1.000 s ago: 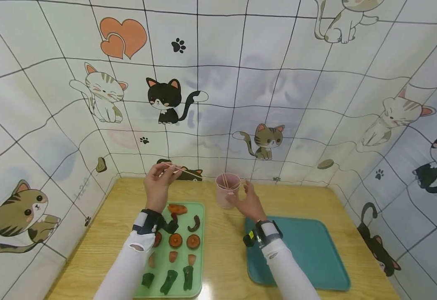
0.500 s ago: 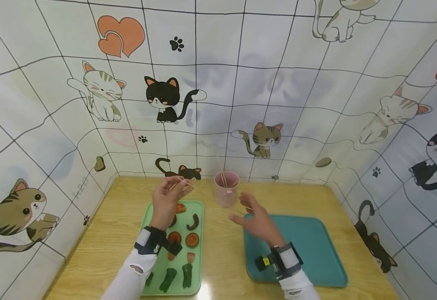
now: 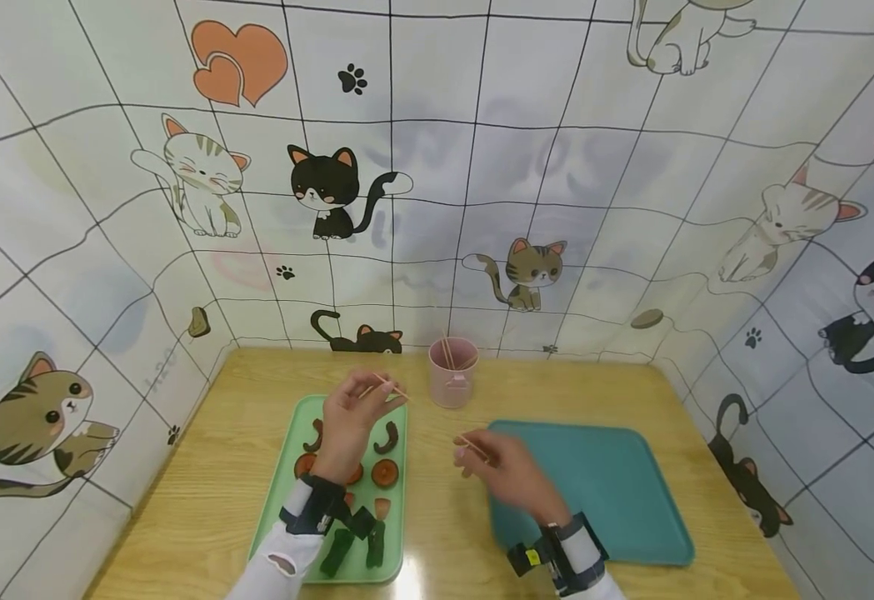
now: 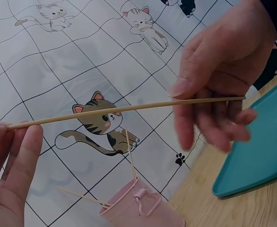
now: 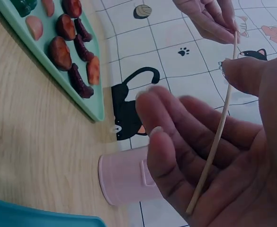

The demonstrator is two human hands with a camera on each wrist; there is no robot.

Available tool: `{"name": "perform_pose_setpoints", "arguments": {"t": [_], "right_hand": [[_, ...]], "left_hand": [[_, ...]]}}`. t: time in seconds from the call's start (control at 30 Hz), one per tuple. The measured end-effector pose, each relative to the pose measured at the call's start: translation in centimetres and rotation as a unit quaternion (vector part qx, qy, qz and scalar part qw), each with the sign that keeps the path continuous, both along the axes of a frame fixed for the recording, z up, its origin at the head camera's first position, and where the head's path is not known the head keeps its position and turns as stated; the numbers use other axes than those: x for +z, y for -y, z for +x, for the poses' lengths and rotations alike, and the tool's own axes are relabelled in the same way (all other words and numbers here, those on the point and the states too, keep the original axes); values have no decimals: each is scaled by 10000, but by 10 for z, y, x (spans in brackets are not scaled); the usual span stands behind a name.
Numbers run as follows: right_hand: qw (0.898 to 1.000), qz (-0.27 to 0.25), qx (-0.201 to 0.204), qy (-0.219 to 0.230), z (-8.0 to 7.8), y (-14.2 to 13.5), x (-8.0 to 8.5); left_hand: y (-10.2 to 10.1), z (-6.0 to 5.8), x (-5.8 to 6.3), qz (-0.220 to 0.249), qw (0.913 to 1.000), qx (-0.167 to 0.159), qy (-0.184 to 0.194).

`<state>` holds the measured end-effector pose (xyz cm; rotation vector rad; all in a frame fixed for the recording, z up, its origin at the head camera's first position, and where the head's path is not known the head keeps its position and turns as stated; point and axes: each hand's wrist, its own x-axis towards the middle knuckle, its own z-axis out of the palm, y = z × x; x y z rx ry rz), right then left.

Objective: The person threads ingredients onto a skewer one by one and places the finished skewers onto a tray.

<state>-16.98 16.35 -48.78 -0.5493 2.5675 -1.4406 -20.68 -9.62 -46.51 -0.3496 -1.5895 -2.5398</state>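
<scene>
The left hand (image 3: 350, 429) pinches the stick (image 4: 133, 108) above the surface (image 3: 437, 508), toward its far edge; the right hand (image 3: 515, 473) curls loosely by it (gripping or not, I cannot tell). Slackened pinch could drop it.

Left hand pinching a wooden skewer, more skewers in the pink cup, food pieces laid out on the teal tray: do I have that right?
Wrong tray: the head view shows the food pieces on the light green tray at left. The rest stands.
</scene>
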Motion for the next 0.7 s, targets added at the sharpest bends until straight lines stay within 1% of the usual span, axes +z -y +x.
{"name": "perform_pose_setpoints", "arguments": {"t": [0.13,0.23,0.37,0.47,0.6,0.7], "right_hand": [[9996,-55,256,121,6,-3,-5],[9994,-56,263,211,11,-3,-10],[9992,-88,192,333,16,-2,-14],[9994,-68,169,297,18,-1,-16],[9995,44,259,159,19,-2,-19],[9992,17,310,260,19,-2,-20]], "left_hand": [[2,4,-3,-13,10000,1,-41],[4,6,-6,-75,10000,-40,-27],[6,10,-12,-121,9999,-45,110],[5,11,-15,-176,9996,-57,193],[4,13,-15,-261,9994,-77,232],[4,14,-14,-270,9992,-59,291]]}}
